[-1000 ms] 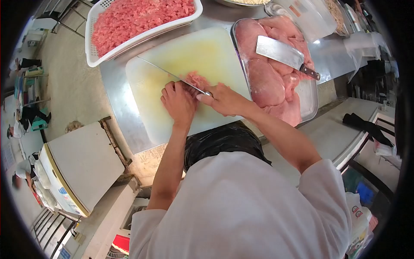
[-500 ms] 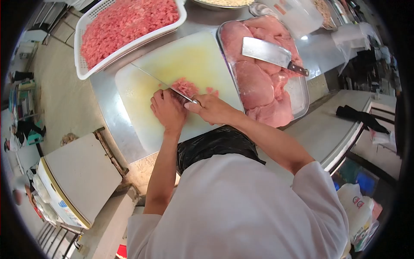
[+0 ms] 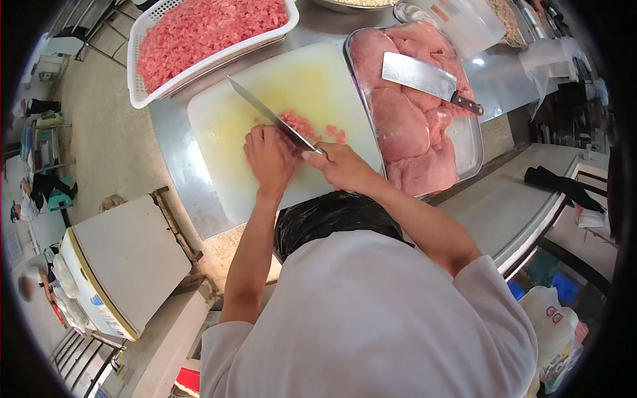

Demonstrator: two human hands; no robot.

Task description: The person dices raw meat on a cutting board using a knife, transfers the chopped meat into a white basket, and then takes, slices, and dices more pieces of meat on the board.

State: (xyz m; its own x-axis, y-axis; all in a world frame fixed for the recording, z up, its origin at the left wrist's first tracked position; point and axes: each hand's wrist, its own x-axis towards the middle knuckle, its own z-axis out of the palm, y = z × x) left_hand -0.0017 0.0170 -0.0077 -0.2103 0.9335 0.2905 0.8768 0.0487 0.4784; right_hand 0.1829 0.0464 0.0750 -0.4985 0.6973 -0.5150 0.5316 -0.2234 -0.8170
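My right hand (image 3: 345, 167) is wrapped round the handle of a long knife (image 3: 257, 105), whose blade slants to the upper left across a white cutting board (image 3: 222, 179). With fingers bent, my left hand (image 3: 267, 158) holds down a piece of raw meat (image 3: 292, 148) close beside the blade; the hand covers most of the piece. Small diced meat (image 3: 298, 122) lies just beyond the knife, and a few more bits (image 3: 336, 134) sit to the right of it.
A white basket (image 3: 141, 93) heaped with diced meat stands at the upper left. On the right, a metal tray (image 3: 472, 156) holds large raw meat slabs (image 3: 398, 123) with a cleaver (image 3: 419, 75) across them. A bowl (image 3: 352, 8) is at the back. Other people are at the far left.
The knife blade has tilted, so its broad side now shows, and it has risen slightly at the tip. Both hands stay close together at the meat. The whole view has shifted a little.
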